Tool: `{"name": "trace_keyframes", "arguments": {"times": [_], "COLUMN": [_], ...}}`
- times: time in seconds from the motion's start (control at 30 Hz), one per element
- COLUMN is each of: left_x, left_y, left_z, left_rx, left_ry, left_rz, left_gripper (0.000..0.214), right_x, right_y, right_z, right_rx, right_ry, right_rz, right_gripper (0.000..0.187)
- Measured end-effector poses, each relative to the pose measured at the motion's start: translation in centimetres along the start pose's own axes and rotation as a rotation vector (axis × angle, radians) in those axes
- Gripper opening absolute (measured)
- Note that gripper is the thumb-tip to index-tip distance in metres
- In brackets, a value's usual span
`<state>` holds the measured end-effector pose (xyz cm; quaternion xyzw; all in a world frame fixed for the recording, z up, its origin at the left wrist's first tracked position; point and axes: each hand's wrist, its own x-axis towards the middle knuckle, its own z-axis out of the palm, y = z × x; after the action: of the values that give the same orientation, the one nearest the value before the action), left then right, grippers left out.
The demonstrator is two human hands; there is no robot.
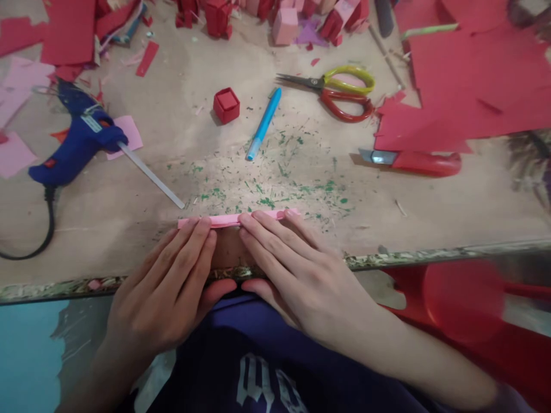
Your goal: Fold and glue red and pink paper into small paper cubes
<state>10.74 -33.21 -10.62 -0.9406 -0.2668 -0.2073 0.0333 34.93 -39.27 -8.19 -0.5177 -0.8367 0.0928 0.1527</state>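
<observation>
A narrow folded strip of pink paper lies crosswise near the table's front edge. The fingertips of my left hand press on its left part, fingers stretched out flat. My right hand lies over the right part, its fingers also extended and pushing down on the strip. Both thumbs stick out toward each other at the table edge, apart from the paper. Beyond the strip are a blue pen and a small red paper box.
At left sits a blue hot glue gun with its glue stick pointing toward my hands. Scissors and a red utility knife with its blade out lie right. Red paper sheets and several paper figures are farther back.
</observation>
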Motion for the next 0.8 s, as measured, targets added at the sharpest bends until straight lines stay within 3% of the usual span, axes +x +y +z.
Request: {"name": "trace_keyframes", "arguments": {"times": [0.33,0.47,0.63,0.8], "left_x": [0.3,1.3,2.6,2.9], "left_y": [0.6,-0.2,-1.3,-2.0], "left_z": [0.0,-1.0,-1.9,-1.7], "left_rx": [0.038,0.018,0.038,0.04], "left_ry": [0.013,0.049,-0.065,-0.124], "left_rz": [-0.033,-0.083,-0.11,-0.086], "left_gripper": [0.056,0.043,0.019,0.017], "right_x": [0.0,0.0,0.0,-0.1], "right_y": [0.1,0.0,0.0,0.0], "right_z": [-0.2,0.0,0.0,0.1], "right_rx": [0.012,0.006,-0.006,0.009], "right_ry": [-0.015,-0.001,0.015,0.015], "right_rz": [0.002,0.008,-0.001,-0.013], "right_gripper": [0.053,0.052,0.052,0.052]}}
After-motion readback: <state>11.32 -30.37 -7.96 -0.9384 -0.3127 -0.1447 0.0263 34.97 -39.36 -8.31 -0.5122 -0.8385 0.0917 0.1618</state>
